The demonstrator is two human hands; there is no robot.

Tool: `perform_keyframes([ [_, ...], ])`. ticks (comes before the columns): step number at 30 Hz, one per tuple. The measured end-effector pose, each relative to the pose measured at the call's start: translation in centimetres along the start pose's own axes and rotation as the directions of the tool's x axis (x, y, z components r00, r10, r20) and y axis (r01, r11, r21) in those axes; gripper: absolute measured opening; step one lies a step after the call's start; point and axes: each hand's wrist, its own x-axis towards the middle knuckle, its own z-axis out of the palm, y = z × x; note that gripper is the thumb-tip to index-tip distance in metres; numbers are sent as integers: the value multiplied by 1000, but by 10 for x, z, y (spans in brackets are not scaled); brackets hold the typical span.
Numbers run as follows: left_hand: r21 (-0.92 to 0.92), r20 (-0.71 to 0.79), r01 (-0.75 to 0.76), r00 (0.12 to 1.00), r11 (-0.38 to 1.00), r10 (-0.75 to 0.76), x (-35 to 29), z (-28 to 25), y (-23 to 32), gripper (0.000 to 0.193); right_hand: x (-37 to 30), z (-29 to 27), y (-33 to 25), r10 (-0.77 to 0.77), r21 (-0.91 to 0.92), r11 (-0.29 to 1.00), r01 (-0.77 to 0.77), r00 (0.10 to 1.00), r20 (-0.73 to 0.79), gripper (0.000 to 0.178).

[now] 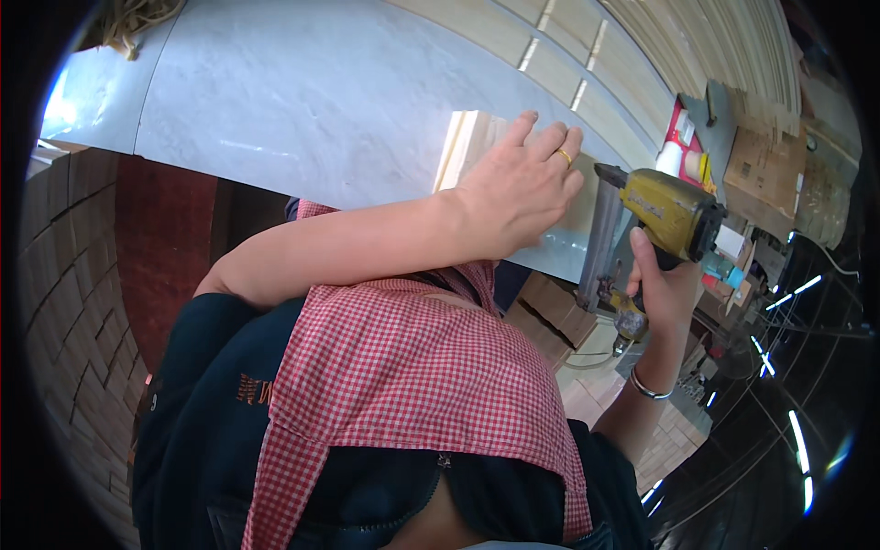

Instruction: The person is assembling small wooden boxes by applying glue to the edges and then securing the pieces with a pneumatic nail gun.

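Observation:
My left hand (524, 188) reaches across a pale wooden piece (465, 147) on the table, its fingers bent over the far side. A ring is on one finger. The hand covers much of the wood, and the thumb is hidden. To the right, my right hand (665, 280) is wrapped round the handle of a yellow and black nail gun (667, 213). The gun's nose points left, close to the left hand's fingers, and its long grey magazine (600, 229) slopes down beside the table's edge. Whether the nose touches the wood I cannot tell.
The grey marbled table (302, 92) runs across the far side. Flat pale wooden panels (495, 27) and stacked long strips (724, 46) lie at the far right, near a cardboard box (761, 174). Stacked wooden pieces (73, 302) stand at the left.

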Motion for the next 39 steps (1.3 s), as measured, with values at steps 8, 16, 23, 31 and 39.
perform_keyframes([
  [8, -56, 205, 38, 978, 998, -26, 16, 24, -3, 53, 9, 0, 4, -73, 33, 997, 70, 990, 123, 28],
  [16, -41, 245, 54, 969, 998, -42, 22, 23, -3, 55, 20, 0, 5, -98, 49, 995, 91, 983, 154, 27],
  [23, -64, 238, 58, 970, 996, -41, 22, 22, -4, 55, 22, -2, -2, -17, -7, 1000, 19, 983, 184, 26],
  [31, -8, 236, -11, 972, 1000, 12, 18, 27, -7, 56, 18, -9, 20, -19, 13, 1000, 20, 998, -55, 31],
  [39, -392, 157, 168, 981, 905, -114, 9, -9, -21, 62, 57, -56, 207, -51, -190, 982, 5, 970, -237, 47],
])
